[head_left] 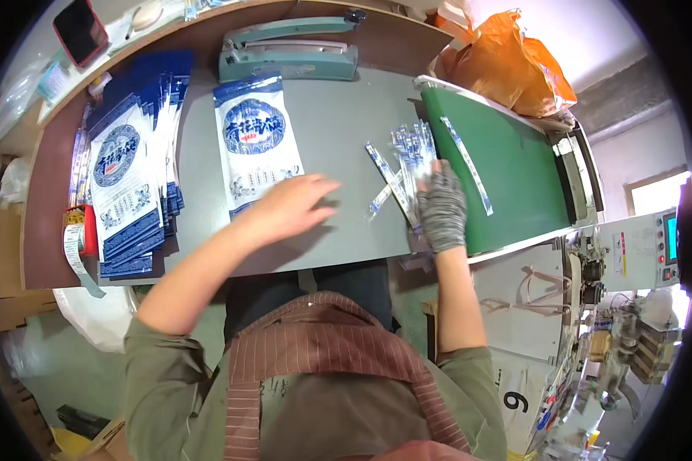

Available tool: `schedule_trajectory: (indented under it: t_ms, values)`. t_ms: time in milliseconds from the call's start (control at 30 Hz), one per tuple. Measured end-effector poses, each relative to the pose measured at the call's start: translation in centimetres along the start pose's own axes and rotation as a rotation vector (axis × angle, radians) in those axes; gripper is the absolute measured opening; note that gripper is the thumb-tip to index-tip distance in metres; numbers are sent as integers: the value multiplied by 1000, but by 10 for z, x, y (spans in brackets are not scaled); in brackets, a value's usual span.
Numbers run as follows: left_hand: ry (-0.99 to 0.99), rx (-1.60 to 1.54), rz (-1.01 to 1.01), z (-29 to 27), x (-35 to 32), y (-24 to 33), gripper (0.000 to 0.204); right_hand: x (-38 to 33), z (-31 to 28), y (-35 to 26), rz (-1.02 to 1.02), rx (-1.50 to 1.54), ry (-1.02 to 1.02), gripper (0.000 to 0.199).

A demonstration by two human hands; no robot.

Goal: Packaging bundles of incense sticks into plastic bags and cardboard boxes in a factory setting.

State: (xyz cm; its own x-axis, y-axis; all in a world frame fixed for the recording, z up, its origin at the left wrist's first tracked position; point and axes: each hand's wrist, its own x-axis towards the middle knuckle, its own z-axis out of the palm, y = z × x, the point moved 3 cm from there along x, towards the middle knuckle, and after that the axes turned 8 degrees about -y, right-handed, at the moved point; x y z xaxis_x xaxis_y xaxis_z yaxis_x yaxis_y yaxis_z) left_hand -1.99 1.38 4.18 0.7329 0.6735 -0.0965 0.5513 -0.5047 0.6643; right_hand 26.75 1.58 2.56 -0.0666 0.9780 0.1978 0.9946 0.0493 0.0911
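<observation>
**Packing bench: sachets on the right, pouches on the left**

A grey bench [338, 123] fills the middle of the view, edged on the far and left sides by a brown curved counter [42, 192], with a green conveyor belt [515, 165] running off to the right. The right hand [440, 207], in a grey knitted glove, lies flat with fingers together on a loose fan of slim blue-and-white sachets [407, 157] beside the belt's near-left edge — pinning them, apparently, so they stay gathered. One sachet [467, 165] lies alone on the belt. The bare left hand [288, 207] hovers open, fingers spread and blurred, holding nothing, over the near end of a single blue-and-white pouch [255, 138] lying flat mid-bench.

Left of that, a stack of matching pouches [127, 180] is fanned out within reach. At the far edge sits a teal heat sealer [288, 50], arm down. An orange plastic bag [515, 65] bulks behind the belt, a red phone [81, 31] rests on the far-left counter, and a control panel [657, 246] stands far right. Nothing lies between the two hands — only bare bench.
</observation>
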Motion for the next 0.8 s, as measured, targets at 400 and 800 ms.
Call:
schedule_trajectory:
  t_ms: [400, 800]
  values:
    - [793, -1043, -164, 73, 162, -26, 81, 22, 27, -71, 42, 529, -491, 58]
    - [532, -1351, -305, 18, 142, -33, 55, 76, 53, -107, 273, 1327, -203, 61]
